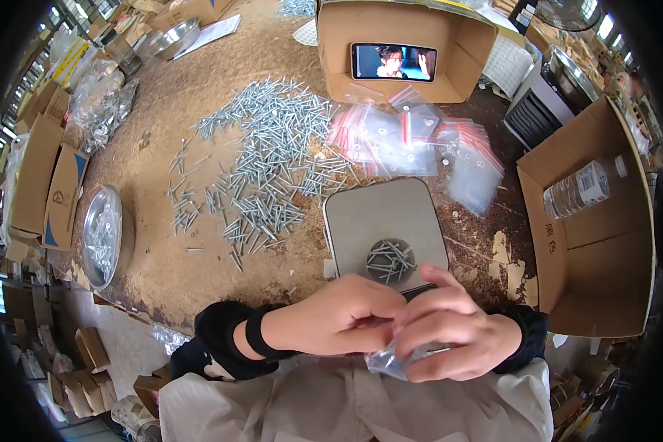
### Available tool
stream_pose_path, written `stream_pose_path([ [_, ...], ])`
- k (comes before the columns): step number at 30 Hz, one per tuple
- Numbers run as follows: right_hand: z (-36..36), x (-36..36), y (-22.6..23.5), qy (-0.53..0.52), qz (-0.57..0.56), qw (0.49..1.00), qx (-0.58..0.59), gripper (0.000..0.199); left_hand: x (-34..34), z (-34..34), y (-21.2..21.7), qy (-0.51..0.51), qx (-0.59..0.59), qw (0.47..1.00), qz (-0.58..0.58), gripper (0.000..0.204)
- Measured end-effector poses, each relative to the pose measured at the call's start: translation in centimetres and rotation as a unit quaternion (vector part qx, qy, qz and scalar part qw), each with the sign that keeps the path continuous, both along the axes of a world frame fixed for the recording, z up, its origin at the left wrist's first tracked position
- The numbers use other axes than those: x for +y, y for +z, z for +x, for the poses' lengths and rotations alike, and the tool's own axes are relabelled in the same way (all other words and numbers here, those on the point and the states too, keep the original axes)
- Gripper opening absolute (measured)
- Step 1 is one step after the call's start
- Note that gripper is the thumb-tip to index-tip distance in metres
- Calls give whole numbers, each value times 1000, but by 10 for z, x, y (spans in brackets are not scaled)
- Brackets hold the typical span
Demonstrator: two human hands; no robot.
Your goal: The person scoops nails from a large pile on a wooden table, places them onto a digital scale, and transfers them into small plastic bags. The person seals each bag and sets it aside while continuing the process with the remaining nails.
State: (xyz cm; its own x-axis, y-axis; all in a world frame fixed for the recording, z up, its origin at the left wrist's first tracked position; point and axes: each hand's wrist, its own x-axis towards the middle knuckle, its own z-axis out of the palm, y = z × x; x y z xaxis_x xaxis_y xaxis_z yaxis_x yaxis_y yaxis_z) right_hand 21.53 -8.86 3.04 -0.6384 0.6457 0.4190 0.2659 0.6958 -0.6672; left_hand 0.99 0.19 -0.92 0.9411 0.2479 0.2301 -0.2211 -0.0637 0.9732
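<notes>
- Worn wooden worktable [162, 147], loose screws [272, 140] heaped within easy reach.
- A round dish [381, 281] corrals more screws on the flat scale [379, 210].
- Near the body, right hand [453, 335] closes around a clear plastic bag [389, 365], seemingly steadying it; left hand [346, 313] curls, its hold hidden.

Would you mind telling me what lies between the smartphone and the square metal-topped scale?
The head view shows the cardboard box's near edge, then red-edged clear zip bags, between smartphone and scale.
</notes>
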Motion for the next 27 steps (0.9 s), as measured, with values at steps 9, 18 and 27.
stream_pose_path([
  [9,-4,7,-2,38,-75,996,43,16,-3,1,-3,-67,-36,982,-174,62],
  [18,7,16,-19,-89,-18,992,92,57,6,-10,10,-100,42,975,-196,43],
  [27,15,33,-35,-183,-126,969,-107,120,27,-8,11,298,-18,953,62,30],
])
